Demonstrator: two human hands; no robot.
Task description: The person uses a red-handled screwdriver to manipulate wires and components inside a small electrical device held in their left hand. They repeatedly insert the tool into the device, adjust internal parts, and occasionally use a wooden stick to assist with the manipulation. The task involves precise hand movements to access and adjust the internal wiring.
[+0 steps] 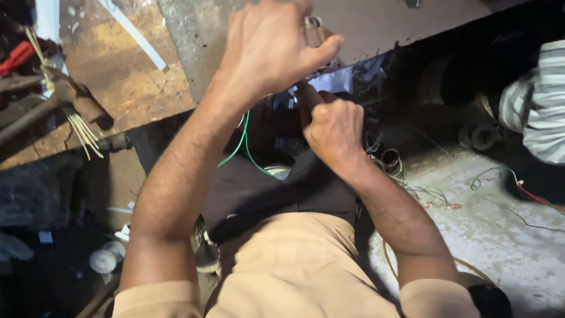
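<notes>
You are looking down over your own lap, with the stained wooden surface (pixel 126 76) up and to the left and the pale concrete floor (pixel 500 229) to the right, littered with loose wires. Both your hands are raised in front of you, one above the other and just apart. Your left hand (pixel 268 50) is the higher one, curled shut with the thumb pressing a small tan piece with a metal loop (pixel 315 30) at its top edge. Your right hand (pixel 334 129) sits just below and to the right, fisted around a dark reddish handle (pixel 306 101) whose long axis runs up toward the left hand; its tip is hidden, so you cannot tell whether it touches the piece. A thin green wire (pixel 242 141) hangs beneath your left wrist.
</notes>
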